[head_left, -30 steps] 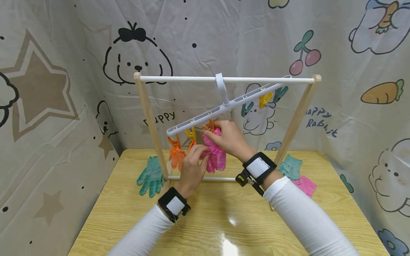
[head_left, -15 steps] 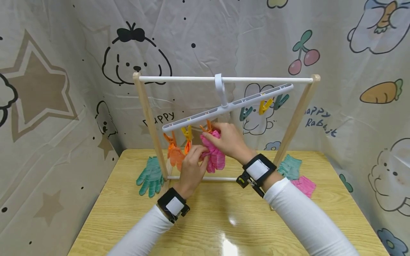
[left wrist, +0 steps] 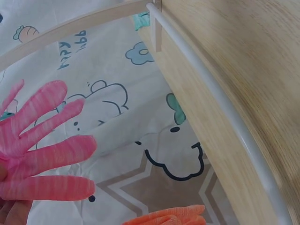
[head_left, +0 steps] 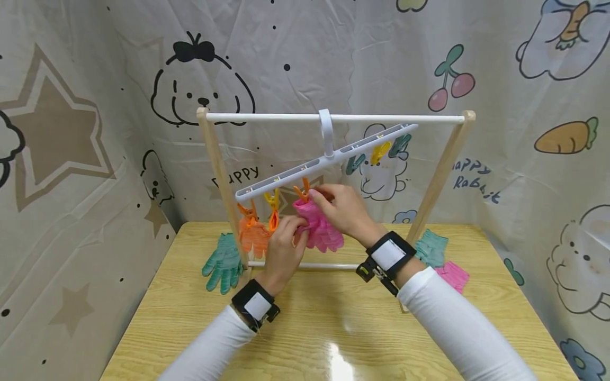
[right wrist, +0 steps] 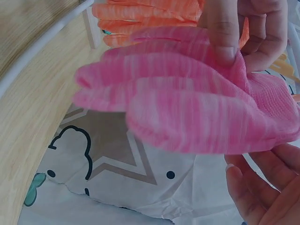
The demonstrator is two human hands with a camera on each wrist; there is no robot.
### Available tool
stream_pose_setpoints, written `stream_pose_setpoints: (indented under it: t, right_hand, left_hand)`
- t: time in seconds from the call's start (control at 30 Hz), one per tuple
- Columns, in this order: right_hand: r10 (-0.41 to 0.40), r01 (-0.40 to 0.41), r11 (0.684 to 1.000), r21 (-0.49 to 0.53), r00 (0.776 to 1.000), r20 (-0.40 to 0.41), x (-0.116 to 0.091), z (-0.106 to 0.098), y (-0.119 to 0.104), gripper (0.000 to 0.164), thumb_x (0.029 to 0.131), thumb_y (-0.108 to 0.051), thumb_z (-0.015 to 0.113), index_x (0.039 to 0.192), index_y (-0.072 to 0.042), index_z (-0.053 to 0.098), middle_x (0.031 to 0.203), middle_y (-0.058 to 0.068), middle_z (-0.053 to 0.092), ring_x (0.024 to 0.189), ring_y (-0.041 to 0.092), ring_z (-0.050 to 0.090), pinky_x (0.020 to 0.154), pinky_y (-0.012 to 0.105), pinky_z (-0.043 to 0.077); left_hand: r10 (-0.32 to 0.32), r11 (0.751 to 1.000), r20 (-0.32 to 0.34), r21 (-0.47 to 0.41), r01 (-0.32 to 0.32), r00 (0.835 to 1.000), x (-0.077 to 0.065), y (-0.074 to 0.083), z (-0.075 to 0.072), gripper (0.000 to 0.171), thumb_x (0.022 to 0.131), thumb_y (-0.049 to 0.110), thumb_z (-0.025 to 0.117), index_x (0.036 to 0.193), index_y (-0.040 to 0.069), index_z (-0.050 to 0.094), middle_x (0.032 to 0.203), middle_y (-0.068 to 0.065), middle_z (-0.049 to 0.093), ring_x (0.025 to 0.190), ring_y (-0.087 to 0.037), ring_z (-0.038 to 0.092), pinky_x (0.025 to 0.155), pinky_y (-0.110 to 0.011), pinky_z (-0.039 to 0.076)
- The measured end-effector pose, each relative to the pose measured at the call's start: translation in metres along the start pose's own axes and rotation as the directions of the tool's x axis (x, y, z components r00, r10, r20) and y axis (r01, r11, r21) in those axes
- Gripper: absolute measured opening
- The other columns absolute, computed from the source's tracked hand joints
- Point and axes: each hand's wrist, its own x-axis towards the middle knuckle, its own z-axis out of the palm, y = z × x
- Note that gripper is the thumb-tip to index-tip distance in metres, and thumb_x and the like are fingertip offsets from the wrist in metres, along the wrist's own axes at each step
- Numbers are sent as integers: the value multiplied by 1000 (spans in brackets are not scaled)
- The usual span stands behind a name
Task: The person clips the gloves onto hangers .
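Note:
A pink glove (head_left: 320,225) hangs by its cuff from an orange clip (head_left: 304,189) under the tilted white hanger (head_left: 305,170). My left hand (head_left: 284,246) pinches the glove's near side between thumb and fingers; the right wrist view shows this pinch on the pink knit (right wrist: 173,103). In the left wrist view the glove's fingers (left wrist: 61,154) are spread. My right hand (head_left: 345,209) is beside the cuff, its thumb near the clip; in the right wrist view its fingers (right wrist: 262,187) are loosely bent at the glove's edge. An orange glove (head_left: 254,236) hangs further left.
A wooden frame (head_left: 219,185) with a white top bar (head_left: 395,118) carries the hanger. A yellow clip (head_left: 380,152) and teal clips (head_left: 400,145) hang at its right end. On the table lie a green glove (head_left: 224,263), a folded teal glove (head_left: 431,248) and pink fabric (head_left: 452,275).
The hanger has swung slightly, its left end moving left. The pink glove's fingers now fan out to the right. My right hand has shifted a little right and down; my left keeps its pinch.

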Motion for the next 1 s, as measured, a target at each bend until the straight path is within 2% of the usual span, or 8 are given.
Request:
stream_pose_setpoints:
  t: [0.07,0.13,0.2,0.37,0.53,0.67,1.0]
  right_hand:
    - [-1,1,1000,-4,1000,-16,-2,0,3,36,106,-31,51,98,-4,74,81,10,71,71,20,64,63,31,51]
    - [1,-1,1000,-2,1000,-25,-3,0,5,38,107,-28,48,88,-5,71,66,6,58,59,18,53,54,28,41]
    - [8,-7,1000,3,1000,-26,-5,0,8,39,108,-27,47,82,-6,67,60,3,46,53,15,44,50,27,34]
    - [37,-37,999,9,999,-7,-9,1,14,38,108,-29,47,94,-5,74,66,3,57,59,14,51,54,27,42]
    - [87,-87,996,1,996,25,-13,2,20,39,108,-31,47,111,-4,74,86,9,73,74,20,67,64,32,54]
    - [103,-102,994,-29,994,37,-15,3,24,40,107,-32,49,119,-3,73,98,12,77,80,21,71,69,34,57]
    - [86,-83,995,-59,996,37,-23,8,33,36,106,-31,51,112,-6,75,87,7,76,74,17,69,65,32,55]
  left_hand:
    - [-2,1000,3,-1,2,1000,0,-1,0,16,88,-2,73,104,-1,68,102,-14,67,86,-22,65,72,-31,58]
    - [-3,1000,2,2,3,1000,-1,-2,1,17,88,-2,73,104,-1,68,102,-14,67,87,-22,66,73,-31,58]
    - [-5,1000,0,2,5,1000,-2,-3,1,17,88,-1,73,104,-1,68,103,-14,67,87,-22,66,73,-32,58]
    - [-9,1000,-14,-3,9,1000,-3,-4,0,17,87,-2,74,103,0,68,103,-13,66,86,-22,65,73,-32,58]
    - [-15,1000,-13,-19,15,1000,-3,-5,0,17,88,-2,73,104,1,67,103,-13,66,86,-21,65,74,-31,59]
    - [-30,999,7,-33,30,1000,-4,-7,1,17,90,-1,71,106,1,67,107,-13,66,89,-22,66,77,-29,60]
    - [-33,999,8,-30,33,999,-10,-7,1,21,89,-1,72,109,0,66,110,-14,64,92,-23,67,78,-28,61]
